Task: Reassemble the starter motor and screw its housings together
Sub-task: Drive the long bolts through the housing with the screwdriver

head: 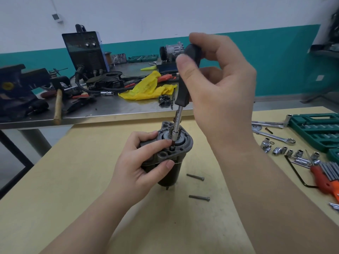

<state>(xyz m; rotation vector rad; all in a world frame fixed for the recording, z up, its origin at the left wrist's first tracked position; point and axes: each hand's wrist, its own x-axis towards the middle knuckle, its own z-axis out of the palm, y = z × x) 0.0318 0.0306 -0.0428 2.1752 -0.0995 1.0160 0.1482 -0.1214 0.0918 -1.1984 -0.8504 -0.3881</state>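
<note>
Standing upright on the tan bench (pixel 91 180), black body down and grey cast housing up — the starter motor (pixel 166 158). Gripping it around the housing, fingers curled over the rim: the left hand (pixel 145 162). Pinching the black handle of a socket driver (pixel 180 99) from above, thumb on the near side: the right hand (pixel 218 85), well above the left. Leaning slightly, the driver's chrome shaft, its socket sitting on a screw (pixel 172 147) at the near edge of the housing. Lying loose on the bench just right of the motor — two long bolts (pixel 195 176), apart from each other. Further right, resting scattered: sockets (pixel 283 150), a wrench (pixel 273 137), a green tool case (pixel 315 132).
</note>
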